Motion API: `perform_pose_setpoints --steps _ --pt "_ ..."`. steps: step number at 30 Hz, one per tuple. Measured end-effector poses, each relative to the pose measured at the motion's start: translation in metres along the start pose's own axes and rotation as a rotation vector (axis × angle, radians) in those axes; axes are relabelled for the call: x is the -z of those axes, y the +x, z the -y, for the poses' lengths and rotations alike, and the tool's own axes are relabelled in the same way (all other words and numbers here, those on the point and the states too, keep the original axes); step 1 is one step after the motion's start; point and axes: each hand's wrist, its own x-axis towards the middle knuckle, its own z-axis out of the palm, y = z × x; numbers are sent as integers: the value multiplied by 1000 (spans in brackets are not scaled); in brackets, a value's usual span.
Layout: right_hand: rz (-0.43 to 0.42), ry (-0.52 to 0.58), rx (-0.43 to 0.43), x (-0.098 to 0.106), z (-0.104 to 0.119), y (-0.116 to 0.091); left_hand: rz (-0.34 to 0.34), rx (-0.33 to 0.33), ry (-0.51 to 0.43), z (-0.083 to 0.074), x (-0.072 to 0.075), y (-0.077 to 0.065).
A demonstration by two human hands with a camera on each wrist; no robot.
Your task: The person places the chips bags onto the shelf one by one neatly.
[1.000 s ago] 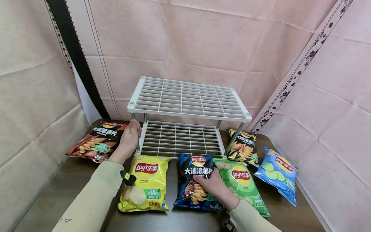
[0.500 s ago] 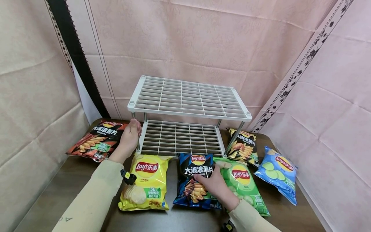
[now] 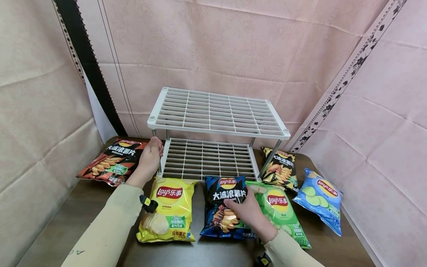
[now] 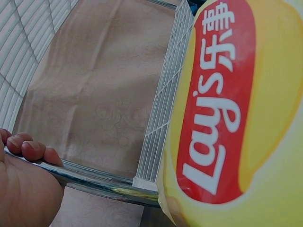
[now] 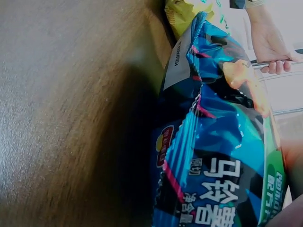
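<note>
In the head view my left hand (image 3: 149,159) grips the front left metal post (image 3: 154,132) of a two-tier white wire rack (image 3: 217,131); the left wrist view shows its fingers (image 4: 33,149) curled round that post. My right hand (image 3: 251,213) holds a dark blue bag of Lay's chips (image 3: 217,217) by its right side, thumb across the front, most other fingers behind it. That bag stands just before the rack. A green chip bag (image 3: 283,218) lies directly to its right, partly behind my right hand. A yellow chip bag (image 3: 166,204) lies beside my left wrist.
A red-and-black chip bag (image 3: 116,163) lies left of the rack. At the right are a yellow-and-black bag (image 3: 283,172), partly behind a rack post, and a light blue bag (image 3: 318,200). Pink cloth (image 3: 233,44) encloses the brown table (image 3: 83,211) at back and sides.
The dark blue bag's lower edge has risen slightly in the head view, with my right hand still on it. My left hand keeps its grip on the post; the other bags stay put.
</note>
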Motion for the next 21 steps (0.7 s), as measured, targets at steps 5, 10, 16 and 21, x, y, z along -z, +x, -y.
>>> perform_pose_setpoints --steps 5,10,16,21 --pt "-8 11 10 3 3 0 -5 11 4 0 0 0" --pt "-9 9 33 7 6 -1 -12 27 6 -1 -1 0" --pt "-28 -14 36 20 23 1 -6 22 9 -1 -1 -1" --pt "-23 9 39 30 45 11 -4 22 9 1 0 -1"
